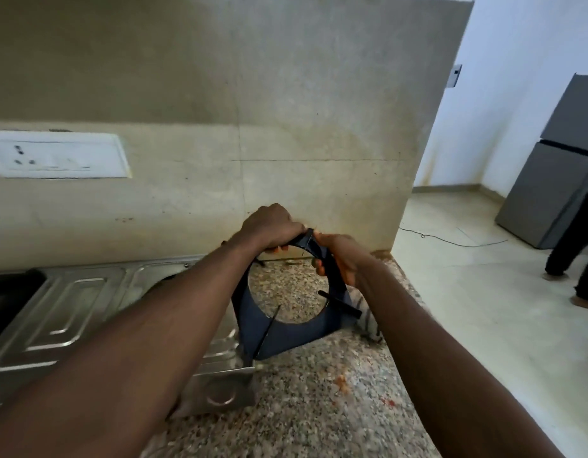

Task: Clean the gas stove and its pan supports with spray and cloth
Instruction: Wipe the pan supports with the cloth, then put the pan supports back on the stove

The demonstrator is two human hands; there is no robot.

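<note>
Reaching forward, left grip [269, 226] and right grip [339, 256] clasping pan support [286, 338], top corner

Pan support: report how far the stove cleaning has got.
Done: one pan support is off the stove, held on edge above the counter. In hand: left hand and right hand grip its top corner. Left: wiping cannot be judged; no spray shows, and red spots mark the counter.
</note>
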